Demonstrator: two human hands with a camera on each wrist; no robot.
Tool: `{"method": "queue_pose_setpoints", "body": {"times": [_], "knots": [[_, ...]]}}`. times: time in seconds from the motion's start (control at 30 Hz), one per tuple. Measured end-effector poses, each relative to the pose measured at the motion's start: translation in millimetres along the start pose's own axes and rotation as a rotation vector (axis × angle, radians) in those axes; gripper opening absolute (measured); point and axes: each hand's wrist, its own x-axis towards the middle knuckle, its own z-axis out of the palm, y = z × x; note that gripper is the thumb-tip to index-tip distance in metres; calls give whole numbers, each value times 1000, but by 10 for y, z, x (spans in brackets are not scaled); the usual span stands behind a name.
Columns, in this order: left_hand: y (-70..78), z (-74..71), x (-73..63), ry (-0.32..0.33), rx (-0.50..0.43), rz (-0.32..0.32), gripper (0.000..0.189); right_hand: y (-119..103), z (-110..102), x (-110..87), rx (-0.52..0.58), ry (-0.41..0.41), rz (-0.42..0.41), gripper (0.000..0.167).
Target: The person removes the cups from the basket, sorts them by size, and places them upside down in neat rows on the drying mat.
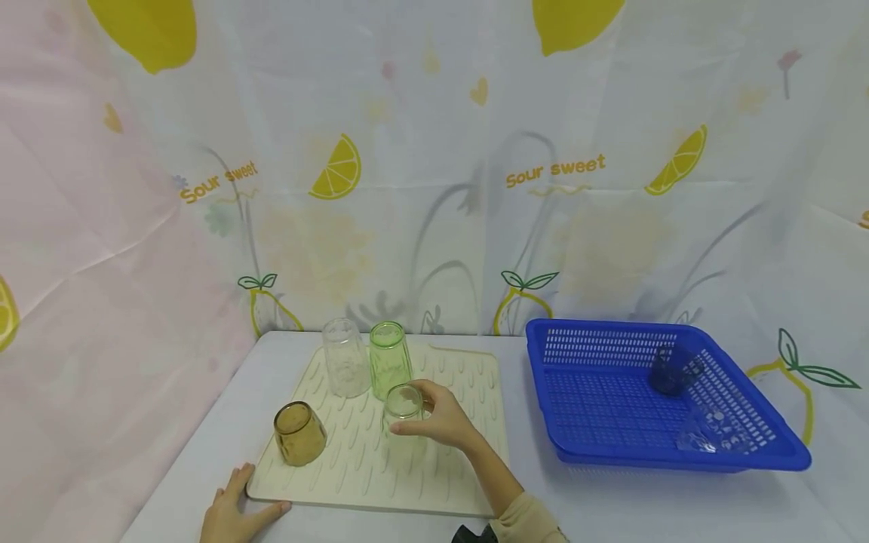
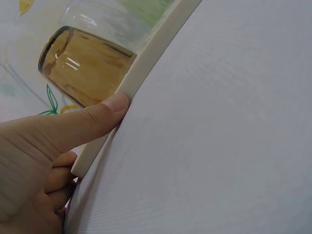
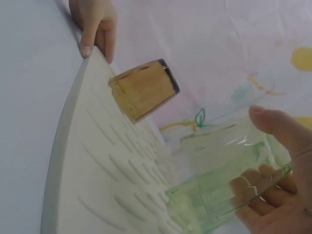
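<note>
The right hand (image 1: pixel 444 416) grips a clear glass (image 1: pixel 402 413) roughly midway between the side edges of a ridged mat (image 1: pixel 353 486), probably placing it, while the left hand (image 1: pixel 231 519), fingers spread, touches the near-left corner; next likely calls for a gentle release.

Left hand (image 1: pixel 229 517), bare, the nearer of the 2 to the body: thumb (image 2: pixel 85 122) stretched well apart from loosely bent fingers (image 2: pixel 61 180). Right hand (image 1: pixel 443 419), also bare, farther forward: thumb and curved fingers facing each other in a grip, forearm (image 1: pixel 495 479) slanting forward and leftward before us.
</note>
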Motion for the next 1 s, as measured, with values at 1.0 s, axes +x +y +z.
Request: {"method": "queue_pose_setpoints", "body": {"times": [1.0], "knots": [[37,14,-28,47,6,9,99,103,449,214,-103,-4,55,59]]}}
